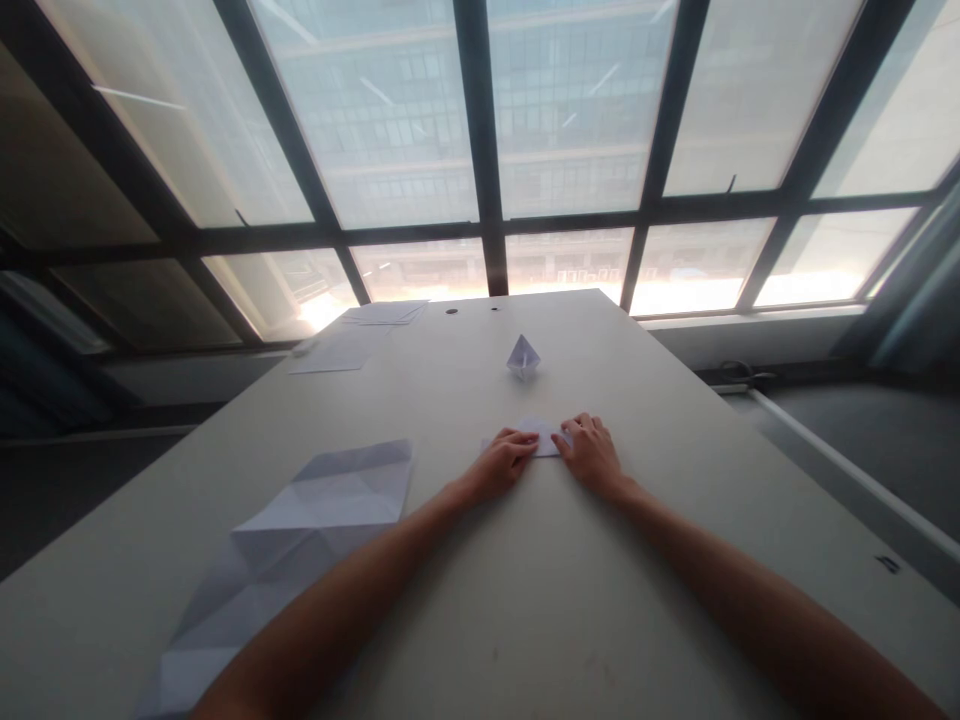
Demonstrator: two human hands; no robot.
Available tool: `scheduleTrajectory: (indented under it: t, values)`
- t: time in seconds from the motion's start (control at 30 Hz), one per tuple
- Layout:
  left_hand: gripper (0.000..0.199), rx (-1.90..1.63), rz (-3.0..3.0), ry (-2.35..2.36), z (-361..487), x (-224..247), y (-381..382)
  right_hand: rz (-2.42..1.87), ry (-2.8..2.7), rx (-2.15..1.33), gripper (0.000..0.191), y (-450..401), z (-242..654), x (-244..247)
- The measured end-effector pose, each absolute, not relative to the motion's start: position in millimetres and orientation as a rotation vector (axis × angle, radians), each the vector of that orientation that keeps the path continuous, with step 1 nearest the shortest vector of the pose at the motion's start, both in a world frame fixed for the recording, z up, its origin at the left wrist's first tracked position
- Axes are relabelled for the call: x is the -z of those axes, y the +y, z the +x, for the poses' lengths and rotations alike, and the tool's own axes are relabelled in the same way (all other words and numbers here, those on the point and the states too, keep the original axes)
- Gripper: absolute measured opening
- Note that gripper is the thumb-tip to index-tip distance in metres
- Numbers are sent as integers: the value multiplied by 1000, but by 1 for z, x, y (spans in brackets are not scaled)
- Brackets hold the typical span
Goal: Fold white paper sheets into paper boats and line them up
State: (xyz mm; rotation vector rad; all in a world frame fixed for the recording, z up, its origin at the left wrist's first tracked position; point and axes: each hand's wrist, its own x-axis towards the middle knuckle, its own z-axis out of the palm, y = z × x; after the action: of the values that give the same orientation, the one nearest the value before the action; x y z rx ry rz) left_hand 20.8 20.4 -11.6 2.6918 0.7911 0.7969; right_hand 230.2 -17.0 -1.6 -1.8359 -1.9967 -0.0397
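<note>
1. We see the white table point(480, 640) run away from us, narrowing to a far edge just short of the windows point(420, 130); its right edge slants down well apart from our right arm.
2. Our folded paper point(547, 448) lies flat on the table, between our two hands and partly covered by them. Tabletop stretches from it toward us and out to the right.
3. On the left, a large creased sheet point(322, 495) limits our room, its near part hidden behind our left forearm.
4. Our left hand point(508, 460) reaches in low, palm down, fingers close together and touching the paper's left part. We cannot tell whether they pinch it.
5. Our right hand point(591, 452) rests at its right end, fingers bent, thumb slightly apart and pointing inward; we cannot tell whether it grips.
6. Just beyond stands a pointed paper shape point(523, 357), upright and apart from both hands.
7. Farther left, loose sheets point(334, 352) lie near the far corner.
</note>
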Motion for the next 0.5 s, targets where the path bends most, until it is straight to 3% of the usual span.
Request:
scheduleTrajectory:
  t: [0.5]
  values:
    - [27, -786, 2639, 799, 20, 10, 20, -1911, -1922, -9, 27, -10, 230, 9]
